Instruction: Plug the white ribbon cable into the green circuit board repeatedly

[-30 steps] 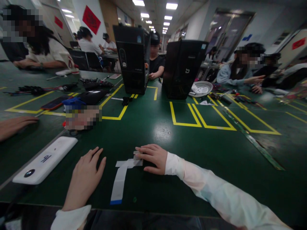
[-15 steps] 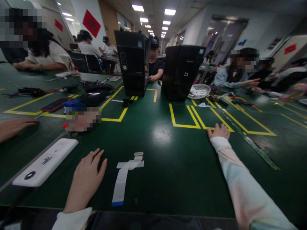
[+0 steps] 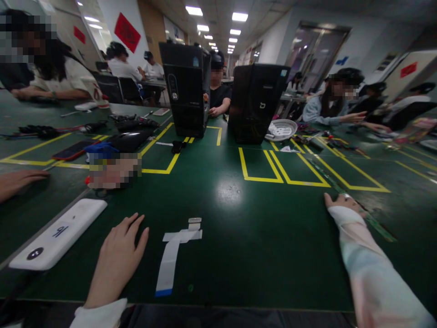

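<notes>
My left hand (image 3: 120,253) rests palm down on the green table, fingers spread and holding nothing. Just right of it lies a flat white ribbon cable (image 3: 168,264) with a blue end, a taped cross-piece and a small connector at its top. On the right, my right hand (image 3: 344,203) reaches over a long, narrow green strip (image 3: 380,226) that looks like a circuit board. Its thumb points away to the left, but the other fingers are mostly hidden, so whether they grip the strip cannot be made out.
A white oblong device (image 3: 61,234) lies to the left, near another person's hand (image 3: 22,182). Two black computer towers (image 3: 186,91) stand at the back. Yellow tape (image 3: 262,178) marks rectangles on the table. A white basket (image 3: 282,130), tools and cables lie farther off.
My right hand has moved right from the yellow tape corner onto the green strip. My left hand and the ribbon cable stay in place; the view has shifted slightly.
</notes>
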`<action>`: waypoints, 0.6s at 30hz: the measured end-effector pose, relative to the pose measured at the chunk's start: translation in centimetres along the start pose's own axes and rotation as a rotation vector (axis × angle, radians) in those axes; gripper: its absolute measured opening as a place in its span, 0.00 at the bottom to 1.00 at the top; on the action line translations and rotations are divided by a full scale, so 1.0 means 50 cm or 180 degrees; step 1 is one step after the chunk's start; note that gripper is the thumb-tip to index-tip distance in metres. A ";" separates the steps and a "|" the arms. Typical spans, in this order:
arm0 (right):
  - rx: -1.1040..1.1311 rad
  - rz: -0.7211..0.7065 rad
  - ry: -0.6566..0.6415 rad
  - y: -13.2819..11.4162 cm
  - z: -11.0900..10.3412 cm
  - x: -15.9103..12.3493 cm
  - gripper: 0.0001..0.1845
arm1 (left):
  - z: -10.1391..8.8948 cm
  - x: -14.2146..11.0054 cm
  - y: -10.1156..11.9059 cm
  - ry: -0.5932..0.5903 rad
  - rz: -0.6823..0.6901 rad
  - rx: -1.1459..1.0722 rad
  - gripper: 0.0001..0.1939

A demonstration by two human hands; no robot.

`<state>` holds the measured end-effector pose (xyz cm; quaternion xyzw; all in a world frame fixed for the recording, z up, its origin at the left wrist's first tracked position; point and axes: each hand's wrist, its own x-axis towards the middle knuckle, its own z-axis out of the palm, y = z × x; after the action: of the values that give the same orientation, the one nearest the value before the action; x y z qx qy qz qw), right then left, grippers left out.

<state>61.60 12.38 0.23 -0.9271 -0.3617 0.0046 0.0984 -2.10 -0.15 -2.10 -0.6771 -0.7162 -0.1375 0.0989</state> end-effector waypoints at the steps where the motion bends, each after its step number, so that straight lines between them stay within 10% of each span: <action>1: -0.0031 -0.0030 -0.0032 0.002 -0.004 -0.003 0.42 | 0.001 0.000 -0.001 -0.0011 0.0000 -0.0001 0.34; 12: -0.0666 -0.1226 0.0048 0.085 0.007 -0.087 0.38 | -0.007 -0.002 0.006 0.0035 0.0034 0.0022 0.35; 18: -0.0511 -0.0065 0.0286 0.123 -0.012 -0.140 0.44 | -0.010 0.001 0.009 -0.0015 0.0035 0.0052 0.36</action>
<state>60.62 3.15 -0.76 -0.9275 -0.3655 -0.0670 0.0400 -1.70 -0.27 -1.57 -0.6805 -0.7138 -0.1295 0.1035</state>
